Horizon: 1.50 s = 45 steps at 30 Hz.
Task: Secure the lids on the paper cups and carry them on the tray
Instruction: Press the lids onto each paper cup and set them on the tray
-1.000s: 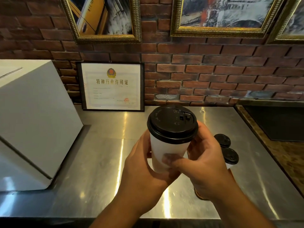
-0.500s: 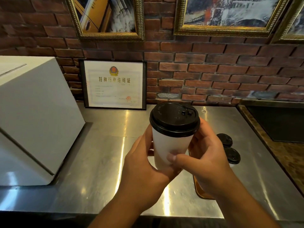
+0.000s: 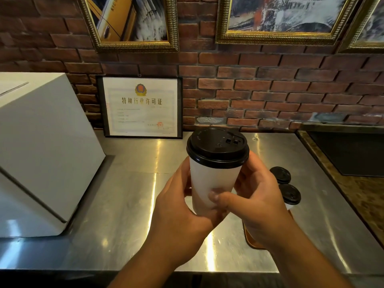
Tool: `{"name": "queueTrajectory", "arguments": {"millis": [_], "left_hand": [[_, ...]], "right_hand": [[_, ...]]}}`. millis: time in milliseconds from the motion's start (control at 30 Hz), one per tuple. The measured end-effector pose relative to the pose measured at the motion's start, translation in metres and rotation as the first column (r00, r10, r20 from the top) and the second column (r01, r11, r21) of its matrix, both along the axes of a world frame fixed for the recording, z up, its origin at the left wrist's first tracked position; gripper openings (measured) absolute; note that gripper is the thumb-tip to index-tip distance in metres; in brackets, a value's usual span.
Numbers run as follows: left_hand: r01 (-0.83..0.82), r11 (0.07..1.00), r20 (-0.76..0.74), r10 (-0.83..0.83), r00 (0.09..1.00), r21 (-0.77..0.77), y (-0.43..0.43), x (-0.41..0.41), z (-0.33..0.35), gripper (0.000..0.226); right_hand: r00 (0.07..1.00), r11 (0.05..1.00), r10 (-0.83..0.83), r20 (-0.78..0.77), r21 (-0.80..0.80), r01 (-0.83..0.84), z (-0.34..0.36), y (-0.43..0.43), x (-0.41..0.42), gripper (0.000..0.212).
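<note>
I hold a white paper cup [image 3: 209,179] with a black lid [image 3: 217,147] upright above the steel counter. My left hand [image 3: 178,208] grips its lower left side and base. My right hand [image 3: 255,202] wraps the right side, thumb across the front. Behind my right hand stand two more lidded cups, the far cup [image 3: 280,174] and the near cup [image 3: 289,194], on a brown tray [image 3: 250,241] that is mostly hidden by my wrist.
A large white box-shaped appliance [image 3: 41,150] fills the left of the steel counter [image 3: 128,204]. A framed certificate [image 3: 141,107] leans on the brick wall. A dark wooden surface [image 3: 365,196] borders the counter on the right.
The cup with both hands on it has shifted slightly up and to the right in the view. The grip looks the same.
</note>
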<state>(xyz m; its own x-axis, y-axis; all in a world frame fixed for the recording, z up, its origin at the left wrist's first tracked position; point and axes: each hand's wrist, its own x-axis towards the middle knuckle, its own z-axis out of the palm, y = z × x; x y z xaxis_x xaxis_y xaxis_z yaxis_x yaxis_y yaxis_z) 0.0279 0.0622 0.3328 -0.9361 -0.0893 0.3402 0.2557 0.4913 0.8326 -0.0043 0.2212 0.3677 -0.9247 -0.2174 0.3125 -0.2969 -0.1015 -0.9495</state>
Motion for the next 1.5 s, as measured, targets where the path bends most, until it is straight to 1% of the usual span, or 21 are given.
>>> {"name": "queueTrajectory", "arguments": {"millis": [167,233,333,433,533,633,833,967,1033,1100,1267,1367,1500], "left_hand": [[0.013,1.000,-0.016,-0.013,1.000,-0.002,0.003,0.002,0.001,0.100],[0.008,1.000,-0.023,-0.008,1.000,0.005,0.003,0.002,0.003,0.097],[-0.001,1.000,-0.013,0.001,1.000,0.019,0.002,0.003,0.007,0.093],[0.000,1.000,-0.016,0.001,1.000,0.022,0.002,0.002,0.007,0.095],[0.004,1.000,-0.017,-0.004,1.000,0.013,0.005,0.002,0.007,0.101],[0.008,1.000,-0.017,-0.008,1.000,0.025,0.006,0.002,0.006,0.098],[-0.006,1.000,-0.020,0.007,1.000,0.020,0.006,0.002,0.007,0.097],[0.004,0.999,-0.013,-0.004,1.000,0.034,0.006,0.002,0.006,0.106],[0.008,0.999,-0.013,-0.008,1.000,0.031,0.006,0.003,0.005,0.113],[0.013,1.000,-0.016,-0.013,1.000,0.026,0.006,0.005,0.004,0.115],[0.014,0.999,-0.008,-0.014,1.000,0.038,0.005,0.006,0.008,0.112],[0.023,0.999,-0.014,-0.023,1.000,0.043,0.007,0.006,0.008,0.110],[-0.019,0.997,-0.003,0.019,1.000,0.070,0.008,0.006,0.008,0.105]], "right_hand": [[0.998,0.998,-0.060,0.003,-0.021,0.060,0.001,-0.001,0.000,0.081],[0.998,0.998,-0.067,-0.004,-0.016,0.067,0.001,-0.001,0.000,0.083],[0.999,0.999,-0.047,-0.009,0.004,0.047,0.002,-0.001,0.000,0.081],[1.000,1.000,-0.021,0.002,0.002,0.021,0.004,-0.001,0.001,0.076],[0.999,0.999,-0.053,0.011,0.004,0.053,0.006,-0.001,0.002,0.078],[0.998,0.998,-0.064,0.017,0.012,0.064,0.008,-0.001,0.002,0.082],[1.000,1.000,-0.007,0.028,0.021,0.006,0.012,0.000,0.004,0.077],[0.998,0.998,-0.051,0.038,0.026,0.050,0.011,0.001,0.003,0.080],[0.997,0.997,-0.069,0.025,0.037,0.068,0.010,0.002,0.004,0.078],[0.998,0.997,-0.069,0.015,0.035,0.068,0.009,0.003,0.004,0.075],[1.000,1.000,-0.014,0.012,0.017,0.014,0.007,0.005,0.003,0.070],[0.999,0.999,-0.040,0.015,0.018,0.040,0.008,0.007,0.002,0.072],[0.997,0.997,-0.069,0.026,0.034,0.068,0.006,0.006,0.002,0.077]]}}
